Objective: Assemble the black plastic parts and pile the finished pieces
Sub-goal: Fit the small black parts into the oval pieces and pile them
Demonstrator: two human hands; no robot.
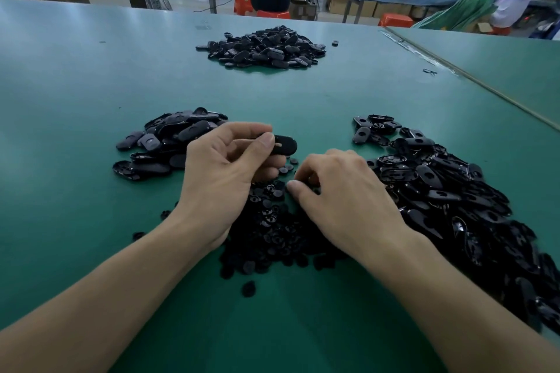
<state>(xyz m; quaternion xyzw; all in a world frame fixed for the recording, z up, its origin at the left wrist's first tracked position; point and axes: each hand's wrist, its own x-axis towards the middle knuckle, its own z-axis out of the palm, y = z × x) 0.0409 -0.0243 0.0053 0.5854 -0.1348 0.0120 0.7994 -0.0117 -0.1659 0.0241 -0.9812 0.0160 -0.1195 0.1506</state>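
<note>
We can read no text, label, brand, number or sign anywhere, for the black plastic parts (266, 47), the green table (91, 85) and the far cardboard boxes (366, 9) show no lettering clear enough to make out.

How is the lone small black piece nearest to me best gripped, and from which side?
Pinch the lone piece across its edges, coming from above: it looks small and flat on the mat, apart from the pile, so its edges are free.
</note>
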